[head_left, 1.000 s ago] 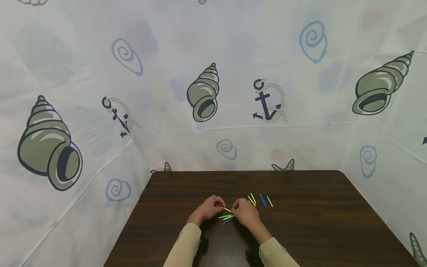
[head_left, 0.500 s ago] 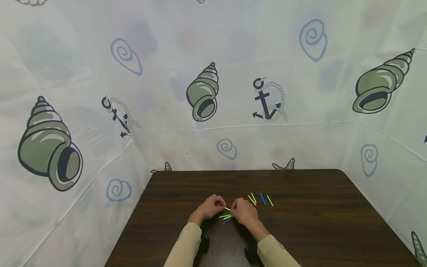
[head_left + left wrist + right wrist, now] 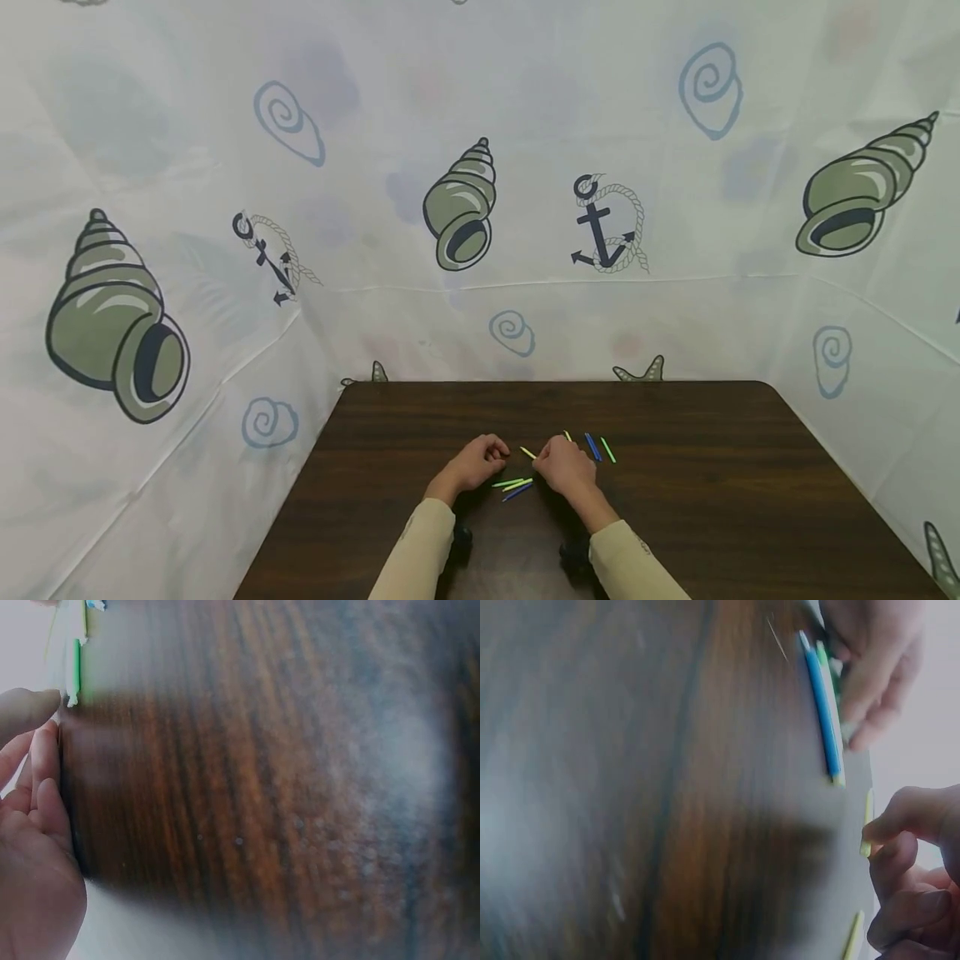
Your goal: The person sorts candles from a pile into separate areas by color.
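My right hand [image 3: 567, 465] pinches a thin yellow candle [image 3: 867, 825] between thumb and finger, its far end poking out toward the left hand. The left hand [image 3: 476, 462] rests beside it with fingers loosely curled and nothing between them. Just below and between the hands, a green candle [image 3: 506, 482], a yellow candle [image 3: 517, 486] and a blue candle [image 3: 517, 492] lie close together on the table. In the left wrist view, the green candle [image 3: 76, 671] shows a pale wick tip near the left thumb.
Behind the right hand lie a partly hidden yellow candle [image 3: 567, 435], blue candle pieces [image 3: 593, 447] and a green candle [image 3: 608, 450]. The dark wooden table [image 3: 420, 408] meets a white shell-and-anchor printed cloth [image 3: 375, 325] at its back and sides.
The right hand has moved right and slightly back with the yellow candle, drawing it away from the left hand's fingertips. The left hand has barely moved.
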`<state>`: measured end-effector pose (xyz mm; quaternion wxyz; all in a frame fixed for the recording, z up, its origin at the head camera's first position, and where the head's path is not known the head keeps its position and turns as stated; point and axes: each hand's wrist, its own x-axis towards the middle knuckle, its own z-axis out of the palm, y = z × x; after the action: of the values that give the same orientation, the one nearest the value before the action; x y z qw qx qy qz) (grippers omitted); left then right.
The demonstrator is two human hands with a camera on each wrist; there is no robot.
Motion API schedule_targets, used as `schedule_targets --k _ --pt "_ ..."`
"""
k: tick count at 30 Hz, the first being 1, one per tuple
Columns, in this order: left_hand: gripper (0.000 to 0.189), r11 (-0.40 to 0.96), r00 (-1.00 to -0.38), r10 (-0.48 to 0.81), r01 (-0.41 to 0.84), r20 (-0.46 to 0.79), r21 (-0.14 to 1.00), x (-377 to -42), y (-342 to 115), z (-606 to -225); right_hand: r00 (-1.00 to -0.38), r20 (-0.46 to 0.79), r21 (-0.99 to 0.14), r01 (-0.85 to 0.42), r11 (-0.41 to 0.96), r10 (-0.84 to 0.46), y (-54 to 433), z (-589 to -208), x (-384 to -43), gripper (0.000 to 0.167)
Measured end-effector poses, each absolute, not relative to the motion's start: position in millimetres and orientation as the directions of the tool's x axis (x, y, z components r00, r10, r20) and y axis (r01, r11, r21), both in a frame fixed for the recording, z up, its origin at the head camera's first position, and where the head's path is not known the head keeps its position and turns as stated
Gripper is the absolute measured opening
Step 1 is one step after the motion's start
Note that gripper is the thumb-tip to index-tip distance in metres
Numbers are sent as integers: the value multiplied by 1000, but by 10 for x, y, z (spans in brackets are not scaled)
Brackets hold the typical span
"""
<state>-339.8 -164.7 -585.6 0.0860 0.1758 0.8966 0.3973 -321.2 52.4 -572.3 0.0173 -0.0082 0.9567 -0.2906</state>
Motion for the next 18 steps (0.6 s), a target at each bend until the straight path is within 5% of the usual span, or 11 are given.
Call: schedule_targets --k 11,18 --pt "16 631 -920 392 260 -12 731 -3368 -1651 -5837 -997 -25 -516 75 853 73 802 -5720 -3308 49" --pt "18 633 -919 393 256 -18 731 -3375 -1661 -5853 -993 -55 -511 122 851 109 874 -5700 -3332 33"
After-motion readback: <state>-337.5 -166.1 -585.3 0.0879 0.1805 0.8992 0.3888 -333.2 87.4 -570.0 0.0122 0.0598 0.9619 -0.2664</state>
